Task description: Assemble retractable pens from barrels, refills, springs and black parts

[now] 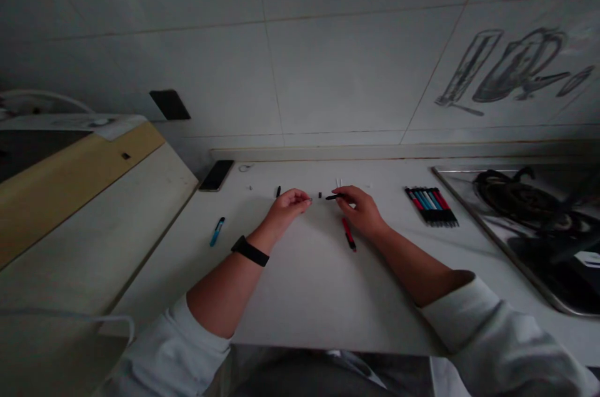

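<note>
My left hand [289, 204] rests on the white countertop [309, 272] with its fingers pinched on something too small to make out. My right hand [362, 209] pinches a short black pen part [332, 197] by its end. A red pen [348, 234] lies on the counter just under my right hand. Between the two hands sits a tiny black piece [320, 195]. Another small black piece [278, 191] lies just left of my left hand. A black band [250, 251] is on my left wrist.
A row of several red and blue pens [431, 205] lies to the right. A blue pen [217, 231] lies to the left. A dark phone [216, 175] rests near the back wall. A gas stove [534, 222] fills the right side. A white appliance [89, 209] adjoins the counter's left edge.
</note>
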`<state>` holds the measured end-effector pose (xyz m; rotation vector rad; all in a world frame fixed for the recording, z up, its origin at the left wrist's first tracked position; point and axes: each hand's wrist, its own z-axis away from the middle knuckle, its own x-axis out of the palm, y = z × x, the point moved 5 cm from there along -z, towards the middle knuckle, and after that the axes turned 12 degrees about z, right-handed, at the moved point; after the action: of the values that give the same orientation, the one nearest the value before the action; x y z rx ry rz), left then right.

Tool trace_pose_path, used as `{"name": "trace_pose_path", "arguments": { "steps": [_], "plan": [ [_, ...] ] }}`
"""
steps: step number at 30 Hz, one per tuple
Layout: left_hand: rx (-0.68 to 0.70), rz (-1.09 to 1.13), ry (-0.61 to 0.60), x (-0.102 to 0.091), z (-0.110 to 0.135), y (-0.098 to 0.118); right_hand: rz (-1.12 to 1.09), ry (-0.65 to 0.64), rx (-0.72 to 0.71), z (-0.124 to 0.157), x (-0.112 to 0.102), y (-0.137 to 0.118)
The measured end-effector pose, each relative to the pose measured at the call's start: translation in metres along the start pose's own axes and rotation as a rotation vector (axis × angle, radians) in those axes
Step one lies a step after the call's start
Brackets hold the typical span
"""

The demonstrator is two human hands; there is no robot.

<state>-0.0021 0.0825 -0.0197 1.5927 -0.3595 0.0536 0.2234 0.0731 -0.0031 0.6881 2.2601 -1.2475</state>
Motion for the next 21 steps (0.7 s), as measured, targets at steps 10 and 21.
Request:
{"name": "trace_pose_path", "arguments": {
  "steps": [10, 21],
  "plan": [
    [-0.022, -0.007, -0.041, 0.005, 0.009, 0.001, -0.099, -0.013, 0.025, 0.006, 0.001, -0.017],
    [-0.019, -0.031, -0.093, 0.013, 0.012, -0.001, -0.067, -0.009, -0.005, 0.010, 0.001, -0.021]
  ]
}}
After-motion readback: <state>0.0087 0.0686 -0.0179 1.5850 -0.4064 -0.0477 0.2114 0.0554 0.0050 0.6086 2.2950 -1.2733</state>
